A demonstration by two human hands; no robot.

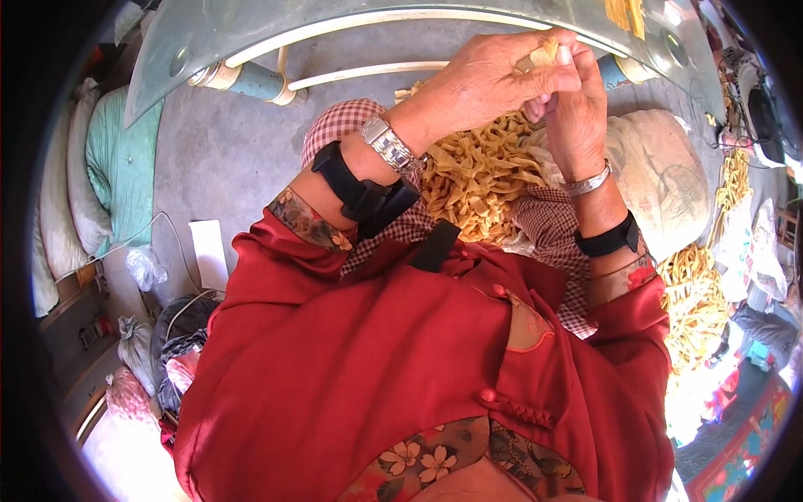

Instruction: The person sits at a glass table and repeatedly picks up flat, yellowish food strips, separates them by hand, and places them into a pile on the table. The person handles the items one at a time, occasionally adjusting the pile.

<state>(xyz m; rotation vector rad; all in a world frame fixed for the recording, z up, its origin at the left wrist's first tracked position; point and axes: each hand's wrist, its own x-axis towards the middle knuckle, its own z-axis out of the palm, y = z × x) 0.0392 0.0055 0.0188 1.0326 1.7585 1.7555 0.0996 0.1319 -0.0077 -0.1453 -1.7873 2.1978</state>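
Beyond my lap, above a heap of curled tan strips (480, 169), both my hands meet near the edge of a glass tabletop. My left hand (480, 81), with a metal watch on the wrist, is closed around a crumpled pale-yellow strip (541, 56). The fingers of my right hand (577, 106) are bent in against the left fingertips at the same strip; a silver bangle circles that wrist. The fingers overlap, so part of the strip and the exact grip are hidden. The heap lies between my checked trouser legs.
The glass tabletop (376, 11) spans the far side, with more yellow strips (626, 16) on it. A large stuffed sack (659, 169) stands at the right, near looped yellow strips (693, 301). Green (122, 163) and whitish sacks, a cable and tied bags (135, 351) are at the left.
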